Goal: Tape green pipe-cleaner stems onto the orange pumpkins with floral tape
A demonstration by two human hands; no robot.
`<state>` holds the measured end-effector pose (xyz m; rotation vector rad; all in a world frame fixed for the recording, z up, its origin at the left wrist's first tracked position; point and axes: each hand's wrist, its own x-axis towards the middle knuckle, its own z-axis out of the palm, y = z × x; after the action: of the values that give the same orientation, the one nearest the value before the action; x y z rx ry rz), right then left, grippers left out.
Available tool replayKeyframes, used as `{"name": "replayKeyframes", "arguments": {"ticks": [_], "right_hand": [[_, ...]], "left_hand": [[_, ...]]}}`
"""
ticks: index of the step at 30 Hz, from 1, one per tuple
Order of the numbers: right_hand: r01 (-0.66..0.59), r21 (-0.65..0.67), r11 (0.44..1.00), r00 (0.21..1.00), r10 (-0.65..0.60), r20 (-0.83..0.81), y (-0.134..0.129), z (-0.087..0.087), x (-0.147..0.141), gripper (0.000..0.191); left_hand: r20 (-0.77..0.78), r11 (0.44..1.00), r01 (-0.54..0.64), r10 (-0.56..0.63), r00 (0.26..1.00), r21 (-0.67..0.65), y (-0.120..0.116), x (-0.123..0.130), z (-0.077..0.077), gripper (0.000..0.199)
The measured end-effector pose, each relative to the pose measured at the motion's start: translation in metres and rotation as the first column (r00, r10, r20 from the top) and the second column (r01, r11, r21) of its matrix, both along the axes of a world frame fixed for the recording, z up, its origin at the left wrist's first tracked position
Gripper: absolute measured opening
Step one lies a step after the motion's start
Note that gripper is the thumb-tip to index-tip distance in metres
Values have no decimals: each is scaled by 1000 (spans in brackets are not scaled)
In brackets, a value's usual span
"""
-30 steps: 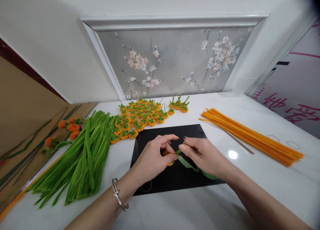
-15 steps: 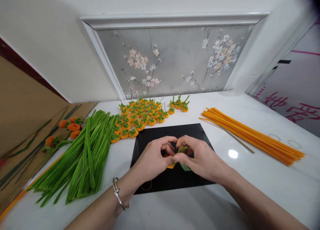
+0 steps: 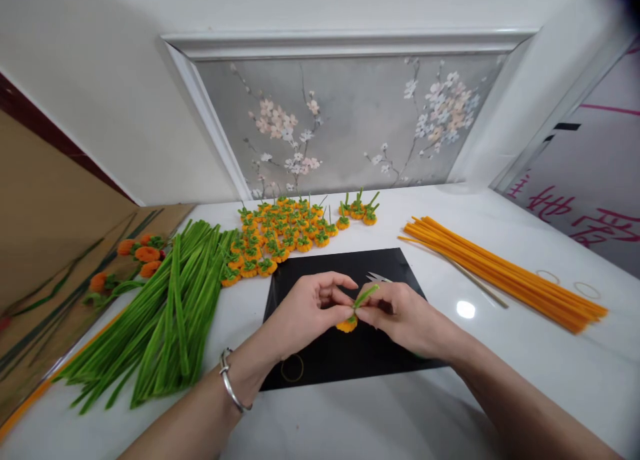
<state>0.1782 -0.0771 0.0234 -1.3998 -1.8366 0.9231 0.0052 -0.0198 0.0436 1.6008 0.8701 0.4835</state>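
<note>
Over a black mat (image 3: pixel 320 363), my two hands meet at a small orange pipe-cleaner flower (image 3: pixel 347 325) with a green stem pointing up and to the right. My left hand (image 3: pixel 315 313) pinches it between thumb and fingers from the left. From the right, the thumb and fingertips of my right hand (image 3: pixel 403 317) close on the green part at its top. Metal scissor tips (image 3: pixel 379 277) show on the mat behind my right hand, which hides the rest. A thin ring (image 3: pixel 292 367) lies on the mat near my left wrist.
Left of the mat lies a pile of green pipe cleaners (image 3: pixel 170 320). Many finished-looking orange flowers (image 3: pixel 280 230) with green tops cluster at the back. A bundle of orange pipe cleaners (image 3: pixel 505 273) and two thin rings (image 3: pixel 587 290) lie to the right. Orange pompom flowers (image 3: pixel 147 254) sit far left.
My right hand has shifted slightly right and down, and its fingers have opened away from my left hand's. The flower's stem and the scissor tips now show more plainly.
</note>
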Motion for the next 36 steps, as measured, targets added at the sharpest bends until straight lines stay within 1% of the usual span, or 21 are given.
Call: {"name": "replayKeyframes", "arguments": {"ticks": [3,8,10,12,13,15,17,19,20,22,24,26,28,30,32,34,36], "right_hand": [[13,9,1000,1000,-14,6,-1,1,-2,20],[119,-15,993,993,-120,-5,0,-3,-5,18],[141,-5,990,989,-141,-32,0,-4,-7,19],[157,23,987,986,-155,-65,0,-5,-8,21],[161,42,986,984,-157,-86,0,-4,-8,23],[166,64,984,979,-157,-129,0,-3,-7,25],[157,58,986,976,-146,-159,0,-2,-6,26],[140,47,989,978,-131,-162,-1,0,-6,24],[126,50,991,981,-117,-155,-1,1,-6,23],[99,67,993,987,-90,-137,-2,1,-6,22],[76,88,993,991,-65,-120,-3,1,-8,22],[62,93,994,994,-53,-97,-4,1,-10,22],[74,65,995,997,-72,-37,-4,0,-11,20],[113,11,994,993,-113,35,-5,-1,-12,19],[143,-40,989,988,-140,63,-4,-2,-12,18],[139,-78,987,990,-136,38,-4,-4,-12,18],[122,-108,987,992,-124,-6,-3,-5,-12,18]], "left_hand": [[4,991,-60,60,998,120,-1,1,-4,20],[-62,946,-113,138,988,304,-5,1,-12,21],[-92,926,-120,163,982,357,-7,1,-13,21],[-100,921,-120,168,981,371,-9,0,-12,23],[-98,926,-109,154,983,362,-9,0,-10,25],[-90,948,-50,83,992,315,-8,-1,-4,27],[-88,974,40,-21,996,225,-5,-2,3,25],[-86,990,88,-78,993,112,-1,-4,10,29],[-86,990,109,-102,991,89,1,-5,12,32],[-86,979,177,-168,982,99,4,-7,14,33],[-93,955,261,-250,964,138,7,-10,13,27],[-107,939,303,-289,951,163,9,-11,9,20],[-145,936,289,-264,954,202,9,-12,6,16],[-203,923,257,-204,958,285,7,-11,4,16],[-258,889,238,-142,956,390,4,-9,4,19],[-294,843,239,-101,950,483,0,-7,5,22],[-314,805,243,-75,947,541,-3,-5,7,22]]}}
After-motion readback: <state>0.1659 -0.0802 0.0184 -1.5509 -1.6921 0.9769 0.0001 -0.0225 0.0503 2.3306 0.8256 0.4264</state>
